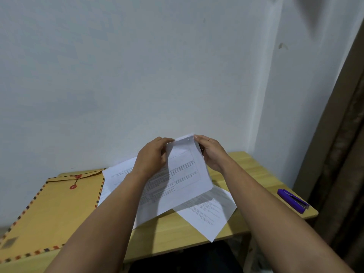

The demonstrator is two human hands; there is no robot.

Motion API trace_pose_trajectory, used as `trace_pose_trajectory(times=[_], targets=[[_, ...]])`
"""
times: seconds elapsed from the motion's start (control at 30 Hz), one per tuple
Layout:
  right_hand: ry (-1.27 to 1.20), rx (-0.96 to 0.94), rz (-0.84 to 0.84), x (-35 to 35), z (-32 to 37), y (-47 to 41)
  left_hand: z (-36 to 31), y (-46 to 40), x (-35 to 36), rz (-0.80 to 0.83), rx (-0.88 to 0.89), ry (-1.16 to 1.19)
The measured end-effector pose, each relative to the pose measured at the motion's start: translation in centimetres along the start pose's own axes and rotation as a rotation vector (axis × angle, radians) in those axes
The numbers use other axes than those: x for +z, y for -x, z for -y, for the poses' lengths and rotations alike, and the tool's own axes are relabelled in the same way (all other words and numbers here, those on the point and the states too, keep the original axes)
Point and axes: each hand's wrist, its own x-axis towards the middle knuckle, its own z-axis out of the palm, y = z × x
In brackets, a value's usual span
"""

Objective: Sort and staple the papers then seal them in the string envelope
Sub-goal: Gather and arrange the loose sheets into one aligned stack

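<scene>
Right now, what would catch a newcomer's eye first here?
Both hands, left and right, lift a set of papers by its top corner at mid-table. A yellow string envelope lies at the left, and a purple stapler sits at the table's right edge.

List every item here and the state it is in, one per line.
Held papers: lifted off the table, gripped at the top corner, a staple there.
Left hand: shut on the held papers.
Right hand: shut on the held papers.
Loose sheet: flat on the table.
String envelope: flat, flap down.
Purple stapler: lying untouched at the table's right edge.
</scene>
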Motion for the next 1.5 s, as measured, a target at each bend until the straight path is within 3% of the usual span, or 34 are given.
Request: trace_pose_trajectory(times=[0.73,0.87,1.2,1.5], targets=[[0.033,-0.017,0.08,0.9,-1.7,-0.2,2.0,0.3,0.0,0.071,-0.129,0.018],[0.032,-0.023,0.089,1.1,-1.5,-0.1,2.3,0.2,-0.8,0.147,-0.189,0.032],[0.216,-0.286,-0.157,2.4,-3.0,0.8,2.7,-0.8,-1.4,0.186,-0.216,0.023],[0.28,-0.334,-0.187,2.4,-5.3,0.1,3.5,0.6,-0.8,0.196,-0.159,0.015]])
